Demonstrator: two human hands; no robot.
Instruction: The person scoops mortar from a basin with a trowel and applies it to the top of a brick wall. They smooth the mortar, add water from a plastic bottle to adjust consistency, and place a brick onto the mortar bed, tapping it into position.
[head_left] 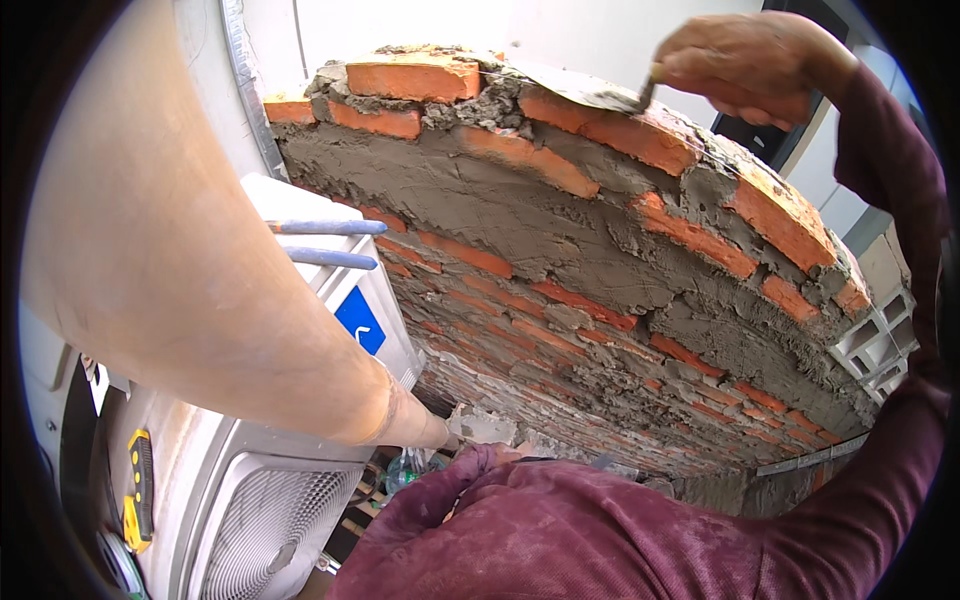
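Note:
My right hand (745, 65) is closed around the handle of a trowel (575, 85) above the top edge of a brick wall (600, 250). The trowel's pale blade lies along the top course, over an orange brick (610, 128). Grey mortar (470, 190) covers much of the wall face and fills the joints, with bricks showing through. A thin string runs along the top course. Low in the middle, my left hand (512, 452) shows just past its maroon sleeve, near the foot of the wall; its fingers are mostly hidden.
A thick beige pipe (220, 250) crosses the left side. Behind it stands a white outdoor air-conditioner unit (290, 530), with a blue-handled tool (335, 228) on a white casing. A yellow-black utility knife (140, 490) lies at far left. Grey hollow blocks (880, 345) adjoin the wall's right end.

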